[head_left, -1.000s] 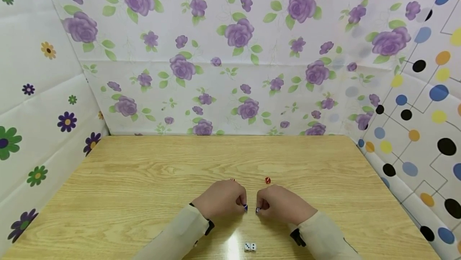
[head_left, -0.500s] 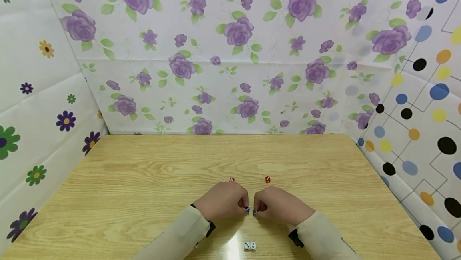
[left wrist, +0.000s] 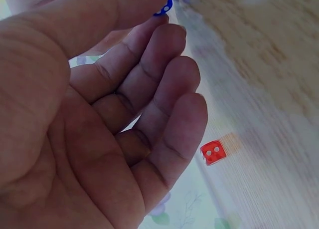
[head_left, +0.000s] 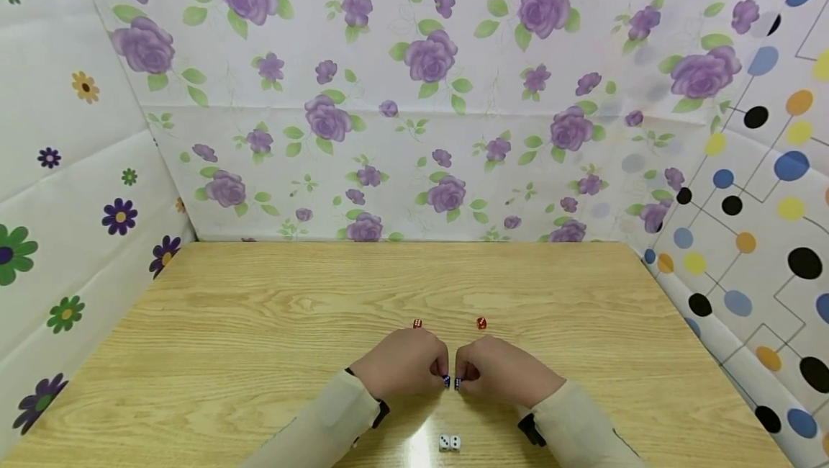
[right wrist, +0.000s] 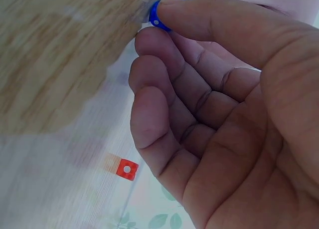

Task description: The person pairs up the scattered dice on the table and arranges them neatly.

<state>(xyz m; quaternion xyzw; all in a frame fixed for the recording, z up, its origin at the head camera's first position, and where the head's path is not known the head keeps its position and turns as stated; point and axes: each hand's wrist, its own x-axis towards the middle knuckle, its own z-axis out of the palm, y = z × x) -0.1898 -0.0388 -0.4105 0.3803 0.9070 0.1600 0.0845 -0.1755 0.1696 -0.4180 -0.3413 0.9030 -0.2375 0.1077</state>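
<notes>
Near the table's front middle, my left hand (head_left: 408, 361) pinches a blue die (head_left: 446, 381) between thumb and fingertips. Facing it, my right hand (head_left: 505, 367) pinches a second blue die (head_left: 458, 384) in the same way. A narrow gap separates the two blue dice in the head view. The left wrist view shows only part of the left blue die (left wrist: 164, 7) past the thumb. From the right wrist, the right blue die (right wrist: 158, 16) peeks out beside the thumb tip, and the other fingers are curled loosely below it.
Two white dice (head_left: 450, 443) sit side by side nearer the front edge. Beyond the hands lie a red die (head_left: 417, 323) on the left and another red die (head_left: 481, 323) on the right. Patterned cloth walls (head_left: 414, 165) border the wooden table (head_left: 291, 295).
Both hands have moved inward and slightly toward the front, bringing the two blue dice closer together. The red and white dice have stayed in place.
</notes>
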